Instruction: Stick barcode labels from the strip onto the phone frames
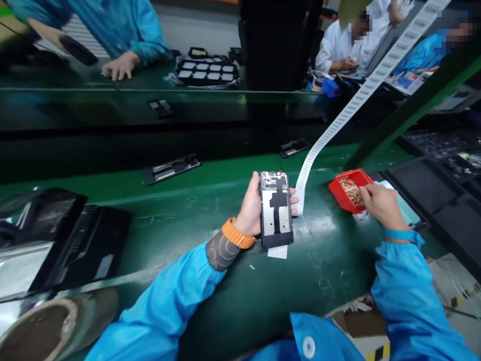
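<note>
At the desk's (169, 260) near edge, a cardboard box (366, 323) stands right of centre and a thick tube (93, 308) fills the left corner. The jacket's white button (308, 346) bears a small mark, too blurred to read.

Over the middle of the desk, the left hand (248, 209), with an orange strap (237, 233) at its wrist, is closed round an opened phone (277, 203), inner parts facing up. A white label (277, 252) shows below it; its print is too small to read. The hands are well apart. The right hand (381, 201) has its fingertips drawn together at a red bin (340, 194) of tan pieces (349, 190), toward the right end; whether they grip anything I cannot tell.

A white strip (378, 75) of repeated dark print, illegible, slopes from upper right to behind the left hand. Two more phones (173, 169) lie along the far edge.

Beyond, a co-worker's hand (121, 65) rests beside a tray (206, 82) of pale squares.
</note>
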`<state>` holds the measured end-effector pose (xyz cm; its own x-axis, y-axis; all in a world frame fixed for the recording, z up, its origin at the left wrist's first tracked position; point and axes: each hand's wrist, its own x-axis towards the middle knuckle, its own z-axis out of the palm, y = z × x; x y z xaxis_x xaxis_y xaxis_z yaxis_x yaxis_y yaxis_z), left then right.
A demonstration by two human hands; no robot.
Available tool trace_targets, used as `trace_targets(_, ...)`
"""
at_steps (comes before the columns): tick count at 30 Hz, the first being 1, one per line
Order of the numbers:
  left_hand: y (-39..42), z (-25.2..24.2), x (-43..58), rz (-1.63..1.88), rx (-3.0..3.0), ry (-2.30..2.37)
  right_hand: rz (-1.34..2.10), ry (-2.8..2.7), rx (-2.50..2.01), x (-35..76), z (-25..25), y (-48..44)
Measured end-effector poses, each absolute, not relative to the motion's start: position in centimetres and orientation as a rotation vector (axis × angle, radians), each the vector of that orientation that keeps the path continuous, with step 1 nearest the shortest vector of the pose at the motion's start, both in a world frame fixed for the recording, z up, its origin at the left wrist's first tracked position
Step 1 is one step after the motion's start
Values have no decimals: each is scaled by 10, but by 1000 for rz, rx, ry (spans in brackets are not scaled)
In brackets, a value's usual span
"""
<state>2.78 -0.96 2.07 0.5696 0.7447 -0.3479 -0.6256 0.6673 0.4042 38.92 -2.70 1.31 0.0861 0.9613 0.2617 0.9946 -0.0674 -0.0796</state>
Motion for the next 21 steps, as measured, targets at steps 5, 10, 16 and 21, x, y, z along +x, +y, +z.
trace_targets(5, -9, 18, 29, 785, 272, 514, -370, -1733, -2066, 362, 24, -31)
trace_targets(10, -10, 13, 33, 778, 293, 451, 512, -1854, -1410, 249, 22, -55)
trace_targets(16, -21, 5, 36, 757, 495, 430, 896, -1635, -1318, 197, -11, -42)
trace_targets(21, -24, 3, 40, 804, 602, 527, 581, -1504, -1404, 201, -7, -41)
